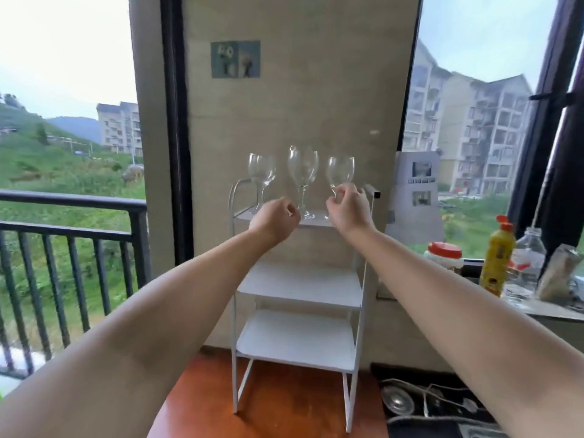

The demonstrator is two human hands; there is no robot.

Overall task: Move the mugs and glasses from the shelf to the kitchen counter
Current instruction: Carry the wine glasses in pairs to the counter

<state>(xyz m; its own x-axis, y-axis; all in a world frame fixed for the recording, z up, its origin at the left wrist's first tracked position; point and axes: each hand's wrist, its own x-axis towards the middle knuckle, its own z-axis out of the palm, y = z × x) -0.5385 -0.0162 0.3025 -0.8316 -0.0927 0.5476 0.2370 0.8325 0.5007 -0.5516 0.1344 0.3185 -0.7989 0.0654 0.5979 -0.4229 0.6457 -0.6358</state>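
Note:
Several clear wine glasses stand on the top tier of a white metal shelf (316,223): a left glass (261,172), a taller middle glass (302,170) and a right glass (340,172). My right hand (349,207) is raised to the right glass and pinches its stem just under the bowl. My left hand (274,218) hovers with curled fingers just left of the middle glass's stem; I see nothing in it. The shelf's two lower tiers (300,290) hold nothing. No mugs are in view.
The shelf stands on a reddish wooden surface (268,403) against a beige wall. To the right, a window ledge (550,311) carries a yellow bottle (497,257), a clear bottle (526,263) and a red-lidded jar (444,254). A black railing (72,222) runs along the left.

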